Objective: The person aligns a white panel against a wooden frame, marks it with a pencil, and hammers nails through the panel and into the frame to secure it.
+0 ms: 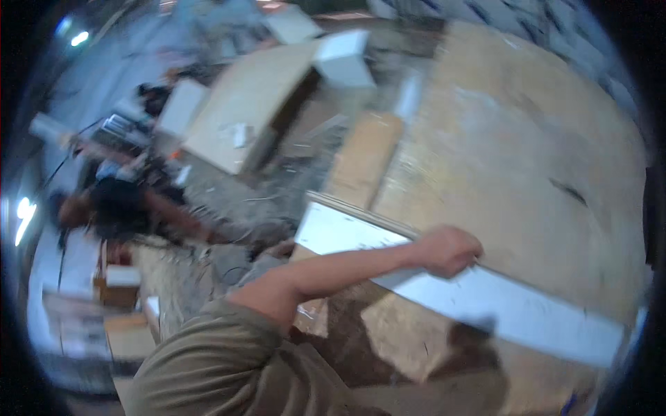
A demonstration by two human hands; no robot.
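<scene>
My left hand (447, 251) is closed at the upper edge of a long white board (527, 305), with the fingers curled in and their tips hidden. The board runs slantwise from the middle of the view to the lower right, and a layered edge shows along its far side. My bent forearm crosses over the board's left part. Beyond it lies a large tan plywood sheet (513, 152), with a dark mark on its surface. My right hand is out of view.
A co-worker (118, 208) stretches an arm out at the left. A light-topped table (250, 90) and white panels (345, 57) stand farther back. A tan board piece (364, 152) lies beside the plywood. Scraps litter the floor (243, 191). A small blue object (569, 403) is at the lower right.
</scene>
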